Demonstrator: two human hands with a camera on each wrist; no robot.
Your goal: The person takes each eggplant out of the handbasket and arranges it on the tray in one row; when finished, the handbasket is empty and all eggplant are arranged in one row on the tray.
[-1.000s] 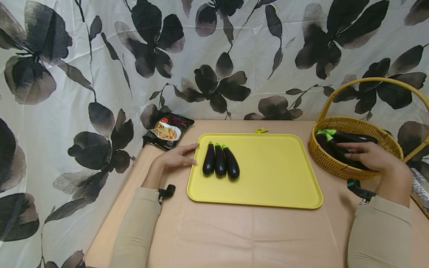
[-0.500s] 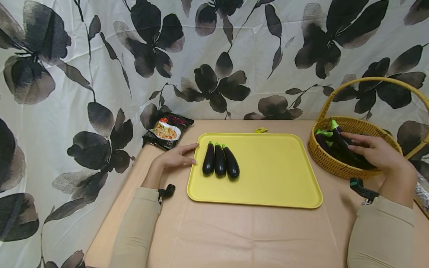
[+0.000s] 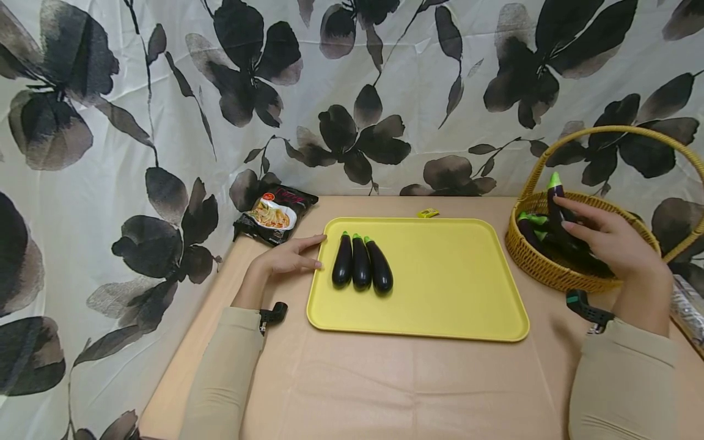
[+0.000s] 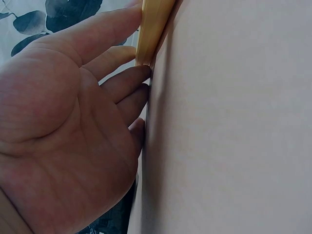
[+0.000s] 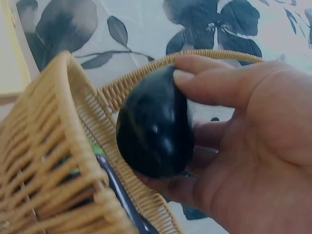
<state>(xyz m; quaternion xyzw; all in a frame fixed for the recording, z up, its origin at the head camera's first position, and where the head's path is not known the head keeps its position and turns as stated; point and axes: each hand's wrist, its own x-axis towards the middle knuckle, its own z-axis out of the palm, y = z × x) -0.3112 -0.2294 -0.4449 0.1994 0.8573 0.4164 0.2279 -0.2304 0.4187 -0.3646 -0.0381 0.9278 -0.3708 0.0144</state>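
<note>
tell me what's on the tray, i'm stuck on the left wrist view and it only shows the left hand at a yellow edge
Observer: Three eggplants lie side by side on the yellow tray, towards its left end.
Operator: ok and the other hand, is it holding anything
Observer: Yes, the right hand grips another eggplant, which in the head view has its green end upward.
Operator: any more of them off the tray besides that one
Observer: At least one more lies in the wicker basket to the right of the tray; the right hand partly blocks the head view, so I can't give a sure count.
</note>
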